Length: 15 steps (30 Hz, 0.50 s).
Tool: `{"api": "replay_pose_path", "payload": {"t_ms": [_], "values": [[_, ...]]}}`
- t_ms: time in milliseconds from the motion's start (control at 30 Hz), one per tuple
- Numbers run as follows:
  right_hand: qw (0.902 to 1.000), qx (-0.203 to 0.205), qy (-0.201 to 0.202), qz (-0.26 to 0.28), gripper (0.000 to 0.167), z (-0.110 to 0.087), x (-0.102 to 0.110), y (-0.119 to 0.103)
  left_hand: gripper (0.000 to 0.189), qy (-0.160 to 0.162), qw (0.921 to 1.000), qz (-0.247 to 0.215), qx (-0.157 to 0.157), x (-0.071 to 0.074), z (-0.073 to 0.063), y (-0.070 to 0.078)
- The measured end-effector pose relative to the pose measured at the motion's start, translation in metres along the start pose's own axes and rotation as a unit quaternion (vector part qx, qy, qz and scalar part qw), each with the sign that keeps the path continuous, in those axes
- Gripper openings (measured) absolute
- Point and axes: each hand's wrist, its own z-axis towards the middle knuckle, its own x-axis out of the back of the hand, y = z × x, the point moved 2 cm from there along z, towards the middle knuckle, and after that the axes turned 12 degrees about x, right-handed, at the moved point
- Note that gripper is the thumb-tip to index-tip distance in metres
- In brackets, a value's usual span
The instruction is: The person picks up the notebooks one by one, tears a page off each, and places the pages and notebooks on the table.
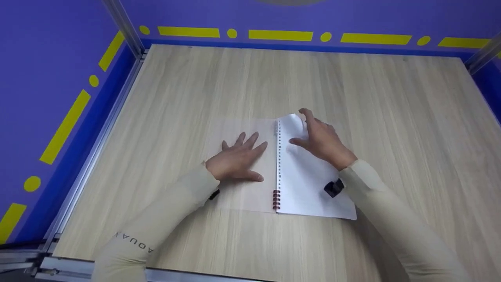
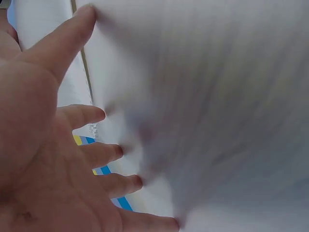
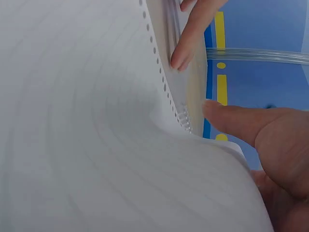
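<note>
A ring-bound notebook lies open, its translucent cover folded out to the left and white sheets to the right. Punched holes line the sheets' left edge, and dark red binding rings show at the bottom of the spine. My left hand rests with spread fingers on the cover; its fingertips press the surface in the left wrist view. Over the upper part of the sheets is my right hand, thumb stretched toward the holes. In the right wrist view the paper bends up, its edge hiding part of the fingers.
The notebook lies on a wood-grain table. Blue panels with yellow marks stand behind it and at the left, joined by a metal post. A dark wrist device hangs below the right sleeve, over the page.
</note>
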Motion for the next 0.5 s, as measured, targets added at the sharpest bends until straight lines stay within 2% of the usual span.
{"api": "replay_pose_path", "payload": {"t_ms": [233,500], "values": [[0.9985,-0.024,0.05,0.003,0.045,0.005,0.006,0.01,0.097,-0.002,1.0,0.002,0.003,0.0,0.001,0.002],[0.9947,0.015,0.094,-0.039,0.026,0.007,0.014,0.029,0.103,-0.007,0.9998,0.005,0.016,0.0,0.001,0.002]]}}
